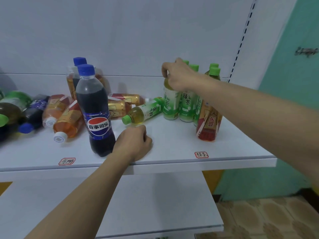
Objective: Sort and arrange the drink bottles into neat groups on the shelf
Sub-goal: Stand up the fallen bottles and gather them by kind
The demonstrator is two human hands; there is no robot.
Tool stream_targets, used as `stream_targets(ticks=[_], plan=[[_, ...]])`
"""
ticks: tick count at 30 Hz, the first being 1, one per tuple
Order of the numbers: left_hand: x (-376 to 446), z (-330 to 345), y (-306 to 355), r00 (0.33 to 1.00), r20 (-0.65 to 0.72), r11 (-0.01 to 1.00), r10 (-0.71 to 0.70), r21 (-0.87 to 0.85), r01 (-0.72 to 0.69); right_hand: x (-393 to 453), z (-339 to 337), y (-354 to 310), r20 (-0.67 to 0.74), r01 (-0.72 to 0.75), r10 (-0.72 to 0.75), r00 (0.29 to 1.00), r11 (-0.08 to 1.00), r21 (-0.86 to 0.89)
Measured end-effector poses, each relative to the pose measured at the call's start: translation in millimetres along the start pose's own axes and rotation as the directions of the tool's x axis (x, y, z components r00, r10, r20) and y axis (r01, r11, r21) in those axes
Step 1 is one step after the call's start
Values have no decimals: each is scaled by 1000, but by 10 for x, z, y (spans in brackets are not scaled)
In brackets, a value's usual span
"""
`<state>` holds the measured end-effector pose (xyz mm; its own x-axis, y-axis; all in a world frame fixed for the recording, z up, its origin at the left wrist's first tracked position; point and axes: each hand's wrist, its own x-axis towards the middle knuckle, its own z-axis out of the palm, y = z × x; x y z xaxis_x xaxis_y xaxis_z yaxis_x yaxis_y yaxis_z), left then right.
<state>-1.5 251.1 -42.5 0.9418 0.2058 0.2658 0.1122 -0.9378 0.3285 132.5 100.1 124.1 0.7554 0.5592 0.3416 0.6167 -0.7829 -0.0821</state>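
Now, right grip (179,75) clamps upright green tea bottle (170,102) neck, left grip (136,142) curled, empty

Cap of gripped green tea bottle (170,100): hidden under the right hand (179,75).
Dark bottles (8,114) far left: cut by the edge.
Left hand (133,144) fingers: curled under, unseen.
Orange bottle (208,123) top: behind the forearm.

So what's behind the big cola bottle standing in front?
Behind the cola bottle stands another blue-capped bottle, and an amber bottle beside it. Their lower parts are hidden.
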Motion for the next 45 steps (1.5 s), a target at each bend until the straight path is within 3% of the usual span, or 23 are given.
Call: stream_targets(ticks=[7, 10, 12, 14, 18, 20, 23, 26, 29, 33, 36, 40, 45], plan=[[11, -7, 23, 1000, 4, 995, 7, 100, -7, 188, 71, 8, 3, -18, 19, 1000, 977, -212], [15, -15, 35, 1000, 12, 994, 21, 110, -22, 114, 118, -172, -83, 64, -105, 991, 918, -391], [9, -28, 47, 999, 21, 993, 27, 110, -29, 41, 236, -378, -19, 259, -280, 960, 910, -323], [-10, -32, 57, 999, 32, 992, 23, 122, -27, 10, 489, -587, 155, 405, -379, 912, 893, -196], [-15, -51, 58, 997, 70, 981, 33, 189, -46, 33, 1017, -823, 378, 495, -424, 823, 862, -110], [-18, -66, 65, 996, 79, 979, 46, 196, -61, 78, 1141, -840, 368, 517, -430, 824, 837, -178], [-17, -49, 48, 996, 67, 980, 54, 186, -65, 161, 1123, -804, 232, 536, -490, 840, 816, -217], [3, -24, 29, 997, 35, 982, 74, 170, -79, 290, 852, -690, 92, 462, -455, 886, 882, -95], [15, -6, 35, 997, 30, 983, 77, 163, -81, 465, 423, -496, -2, 288, -290, 957, 951, 108], [14, 0, 33, 997, 25, 984, 70, 163, -73, 589, 162, -305, 35, 95, -104, 994, 976, 197], [10, -15, 51, 997, 30, 984, 68, 162, -72, 583, 152, -338, 73, 74, -86, 994, 986, 151], [3, -29, 60, 998, 33, 985, 56, 161, -61, 557, 164, -431, -32, 107, -110, 993, 991, -80], [-24, -35, 55, 998, 41, 989, 37, 139, -42, 489, 201, -381, 18, 109, -107, 994, 970, -217]])
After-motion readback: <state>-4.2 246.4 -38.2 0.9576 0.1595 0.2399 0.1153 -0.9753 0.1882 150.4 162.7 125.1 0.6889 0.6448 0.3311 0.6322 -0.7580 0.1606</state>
